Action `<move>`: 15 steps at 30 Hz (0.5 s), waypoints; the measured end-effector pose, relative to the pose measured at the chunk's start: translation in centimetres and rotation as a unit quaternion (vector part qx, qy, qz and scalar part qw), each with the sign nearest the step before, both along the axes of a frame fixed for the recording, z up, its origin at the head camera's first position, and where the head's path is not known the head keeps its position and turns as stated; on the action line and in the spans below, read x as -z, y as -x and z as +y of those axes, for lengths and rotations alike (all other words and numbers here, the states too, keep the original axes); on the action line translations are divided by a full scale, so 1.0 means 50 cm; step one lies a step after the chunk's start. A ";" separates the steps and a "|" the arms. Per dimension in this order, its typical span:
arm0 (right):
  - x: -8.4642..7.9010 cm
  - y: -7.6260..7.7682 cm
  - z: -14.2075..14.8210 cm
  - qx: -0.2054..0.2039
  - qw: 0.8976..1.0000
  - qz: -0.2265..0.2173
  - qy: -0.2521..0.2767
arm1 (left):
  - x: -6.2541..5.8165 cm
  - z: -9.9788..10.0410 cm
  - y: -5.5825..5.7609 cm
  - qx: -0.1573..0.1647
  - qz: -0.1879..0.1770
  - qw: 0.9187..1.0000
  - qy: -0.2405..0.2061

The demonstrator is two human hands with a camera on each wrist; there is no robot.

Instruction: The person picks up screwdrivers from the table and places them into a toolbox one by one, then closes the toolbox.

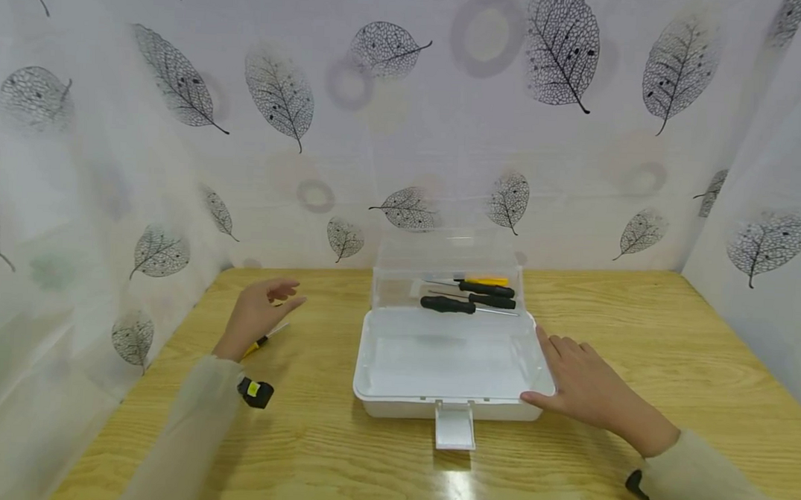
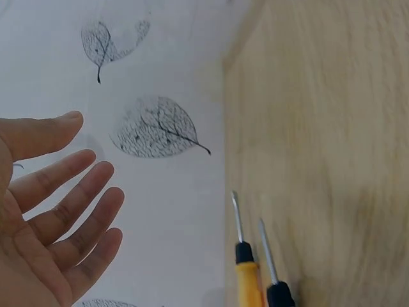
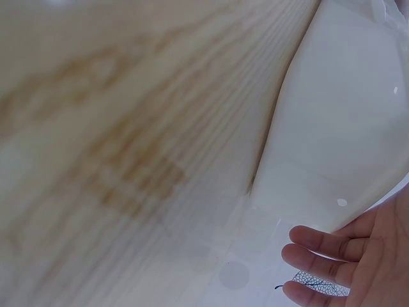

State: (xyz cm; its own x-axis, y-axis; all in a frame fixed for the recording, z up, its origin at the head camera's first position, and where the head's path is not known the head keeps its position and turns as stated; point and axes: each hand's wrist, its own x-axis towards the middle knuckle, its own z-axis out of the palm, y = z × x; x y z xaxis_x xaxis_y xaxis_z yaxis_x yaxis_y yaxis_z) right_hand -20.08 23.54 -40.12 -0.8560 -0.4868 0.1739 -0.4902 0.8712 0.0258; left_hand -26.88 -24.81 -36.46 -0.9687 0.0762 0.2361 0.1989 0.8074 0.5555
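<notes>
Over the left part of the table, my left hand point(image 1: 258, 309) is raised with fingers spread and nothing in it. Below it on the table lies a yellow-and-black screwdriver point(image 1: 256, 347); the left wrist view shows a yellow-handled screwdriver point(image 2: 248, 275) beside a black-handled screwdriver point(image 2: 279, 291). My right hand point(image 1: 583, 381) rests against the right side of an open white plastic box point(image 1: 403, 409), its thumb at the front corner of the rim. In the right wrist view, three of its fingers point(image 3: 326, 246) extend loosely beside the box wall.
The clear lid point(image 1: 380, 290) is tipped back behind the box. Several screwdrivers lie on it, including a yellow-handled screwdriver point(image 1: 489, 281) and a black-handled screwdriver point(image 1: 448, 305). A white latch point(image 1: 455, 429) hangs at the front. Leaf-patterned sheeting point(image 1: 439, 132) borders the wooden table point(image 1: 337, 471).
</notes>
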 end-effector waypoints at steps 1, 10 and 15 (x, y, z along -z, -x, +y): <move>0.000 0.000 0.000 0.001 1.000 -0.001 0.000 | 0.004 -0.006 -0.001 -0.004 0.000 1.000 -0.003; 0.000 0.001 -0.001 0.004 1.000 -0.006 -0.005 | 0.033 -0.057 -0.015 -0.028 -0.013 0.999 -0.011; -0.001 0.002 -0.001 0.003 1.000 -0.001 -0.005 | 0.040 -0.076 -0.023 -0.045 -0.031 0.999 -0.006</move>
